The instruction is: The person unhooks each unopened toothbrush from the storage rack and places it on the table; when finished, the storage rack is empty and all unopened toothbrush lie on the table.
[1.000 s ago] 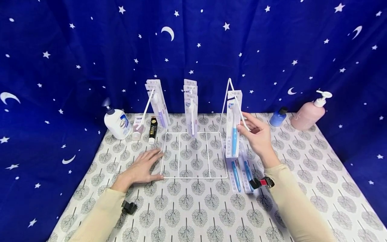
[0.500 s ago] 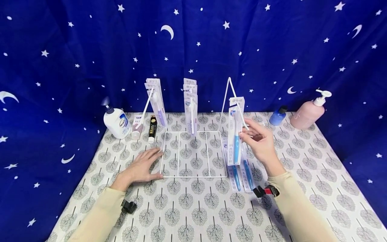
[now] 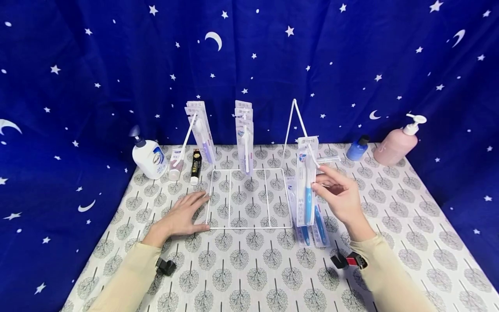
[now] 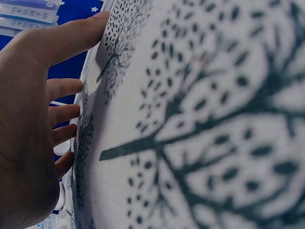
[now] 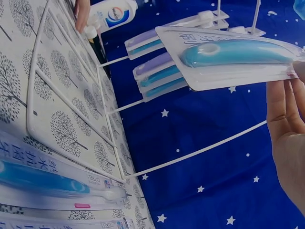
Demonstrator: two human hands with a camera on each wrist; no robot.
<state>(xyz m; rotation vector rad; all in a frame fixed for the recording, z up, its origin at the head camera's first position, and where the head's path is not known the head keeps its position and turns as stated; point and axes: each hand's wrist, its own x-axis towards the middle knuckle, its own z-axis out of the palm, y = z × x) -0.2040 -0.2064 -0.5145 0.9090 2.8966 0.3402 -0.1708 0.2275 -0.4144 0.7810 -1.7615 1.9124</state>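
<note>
One blue toothbrush pack: held upright before the right prong of a white wire rack, above the tablecloth; the prong's end crosses its top, though whether it runs through the hang hole cannot be told for certain. One right hand: thumb and forefinger nearly closed, pinching the pack by its right edge, other fingers bent behind. One left hand: fingers spread, holding nothing, fingertips at the rack's left edge; how firmly they press, if at all, cannot be told. Two loose blue packs: lying on the tablecloth beside the rack, partly under the held one. Two hung groups: middle packs and left packs. Likely faults, by judgement: the pack's top catching on the prong's end, should it be drawn at a slant; the light wire rack then skidding or tipping, if the left hand lends little weight; the hung groups swinging or slipping in consequence. Further: the one-sided pinch may let the smooth plastic pivot or drop, landing on the loose pair. Last: a low right wrist could brush those two and scatter them.
</note>
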